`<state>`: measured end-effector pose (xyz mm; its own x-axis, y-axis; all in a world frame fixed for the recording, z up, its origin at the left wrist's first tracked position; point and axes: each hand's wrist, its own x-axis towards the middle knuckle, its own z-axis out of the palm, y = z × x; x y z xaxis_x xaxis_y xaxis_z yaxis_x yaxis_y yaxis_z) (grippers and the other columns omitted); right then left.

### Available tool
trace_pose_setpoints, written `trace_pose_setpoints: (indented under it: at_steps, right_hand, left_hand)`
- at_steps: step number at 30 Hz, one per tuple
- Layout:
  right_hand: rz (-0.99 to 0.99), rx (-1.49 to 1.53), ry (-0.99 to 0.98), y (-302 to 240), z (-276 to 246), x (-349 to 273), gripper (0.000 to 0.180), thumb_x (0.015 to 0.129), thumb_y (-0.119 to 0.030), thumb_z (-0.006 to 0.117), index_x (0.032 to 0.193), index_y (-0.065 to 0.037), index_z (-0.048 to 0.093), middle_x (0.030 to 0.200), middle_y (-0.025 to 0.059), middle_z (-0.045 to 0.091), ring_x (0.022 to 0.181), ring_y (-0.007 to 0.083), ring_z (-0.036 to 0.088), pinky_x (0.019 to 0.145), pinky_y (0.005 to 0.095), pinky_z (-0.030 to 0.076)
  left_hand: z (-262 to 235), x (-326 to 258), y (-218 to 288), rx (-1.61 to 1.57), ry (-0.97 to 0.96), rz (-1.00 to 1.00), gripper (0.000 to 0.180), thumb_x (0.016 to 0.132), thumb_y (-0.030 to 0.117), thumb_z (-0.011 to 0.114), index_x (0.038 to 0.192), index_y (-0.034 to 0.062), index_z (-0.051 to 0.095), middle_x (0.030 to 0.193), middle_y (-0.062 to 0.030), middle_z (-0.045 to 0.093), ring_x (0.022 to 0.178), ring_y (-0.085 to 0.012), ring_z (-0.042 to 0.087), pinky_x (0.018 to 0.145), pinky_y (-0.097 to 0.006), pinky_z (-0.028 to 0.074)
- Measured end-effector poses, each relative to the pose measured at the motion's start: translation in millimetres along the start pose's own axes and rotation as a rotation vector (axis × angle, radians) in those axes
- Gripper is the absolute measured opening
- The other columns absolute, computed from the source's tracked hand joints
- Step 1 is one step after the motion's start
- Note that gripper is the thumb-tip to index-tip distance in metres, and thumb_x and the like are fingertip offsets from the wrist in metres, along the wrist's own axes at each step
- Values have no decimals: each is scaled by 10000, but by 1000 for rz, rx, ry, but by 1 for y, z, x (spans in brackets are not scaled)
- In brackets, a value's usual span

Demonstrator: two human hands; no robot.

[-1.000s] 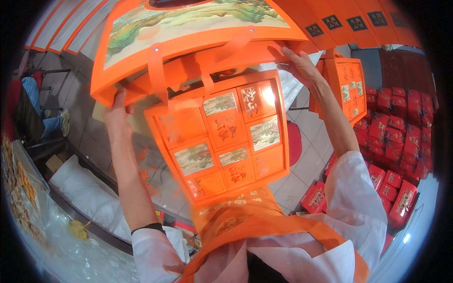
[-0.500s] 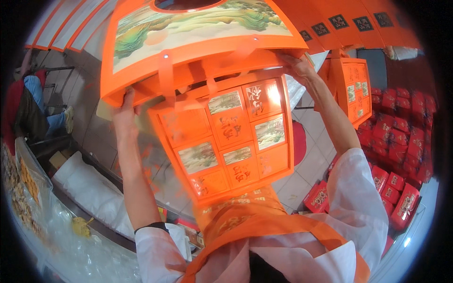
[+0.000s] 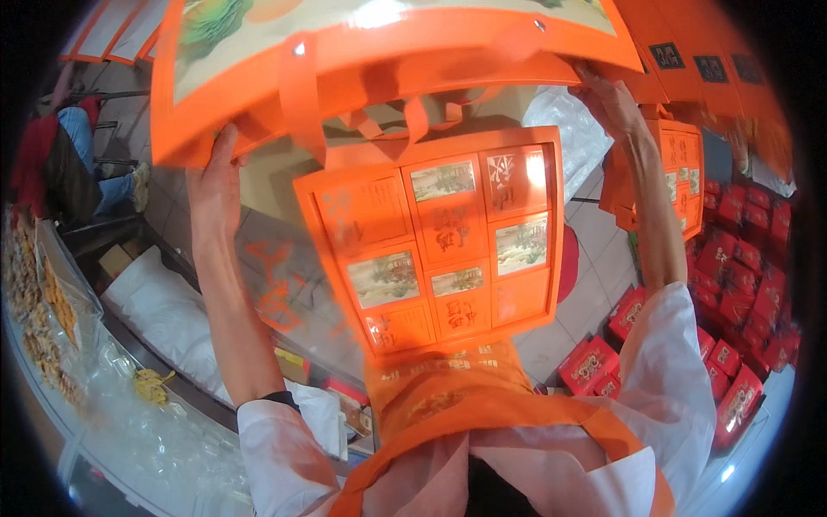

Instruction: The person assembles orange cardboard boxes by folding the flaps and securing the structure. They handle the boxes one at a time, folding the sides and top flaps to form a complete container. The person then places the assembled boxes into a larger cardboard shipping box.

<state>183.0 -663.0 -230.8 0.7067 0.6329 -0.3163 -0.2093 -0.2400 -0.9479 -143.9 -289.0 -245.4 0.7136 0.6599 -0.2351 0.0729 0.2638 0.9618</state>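
Note:
Both my hands hold up an orange gift box lid (image 3: 405,65) with a landscape print and orange ribbon handles (image 3: 301,90). My left hand (image 3: 217,177) is closed on its lower left edge. At its right edge my right hand (image 3: 608,105) grips it, with some fingers hidden behind the lid. Below, apart from the lid, an orange gift box tray (image 3: 338,323) lies tilted in front of my apron. Small orange boxes (image 3: 445,231) and boxes with landscape pictures (image 3: 383,277) fill its compartments.
At right stand stacked red boxes (image 3: 732,258) and another orange gift box (image 3: 680,177). Orange panels (image 3: 680,34) line the top right. A clear plastic bag (image 3: 564,129) lies beyond the tray. At left are a white sack (image 3: 164,310), packaged food (image 3: 43,302) and a seated person's legs (image 3: 77,164).
My hands have raised the lid, widening the gap between it and the filled tray. The tray appears slightly farther right in view, and more of the ribbon handles shows.

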Motion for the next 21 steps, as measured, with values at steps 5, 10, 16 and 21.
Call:
trace_pose_setpoints:
  at_steps: [5, 10, 16, 21]
  right_hand:
    - [-194, -246, 94, 66, -19, 28, 341, 847, -276, 495, 1076, -24, 477, 1030, 59, 505, 955, 158, 469, 849, 321, 379]
    - [118, -144, 0, 103, -9, 35, 295, 845, -196, 492, 1091, -35, 468, 1017, 55, 504, 902, 150, 482, 756, 290, 415]
    - [309, -222, -264, 122, -24, 22, 293, 824, -173, 523, 1079, -38, 478, 971, 44, 522, 804, 114, 503, 653, 258, 426]
    - [407, -147, -270, 97, -3, 13, 319, 829, -210, 521, 1094, -34, 499, 1026, 90, 550, 908, 158, 541, 776, 296, 469]
  left_hand:
    - [-17, 21, -78, 430, 26, 216, 285, 847, 145, 493, 1114, 45, 474, 1075, -62, 506, 967, -158, 485, 836, -316, 381]
    - [-12, 21, -129, 366, 50, -168, 298, 834, 120, 496, 1111, 16, 469, 1055, -70, 511, 949, -155, 488, 818, -300, 392]
    - [-11, 3, -152, 29, 30, -284, 354, 810, 120, 522, 1122, -25, 440, 1052, -70, 507, 933, -135, 476, 788, -269, 392]
    - [-12, -3, -125, 404, 40, -379, 377, 824, 164, 511, 1150, -4, 421, 1095, -67, 489, 966, -165, 475, 784, -279, 390]
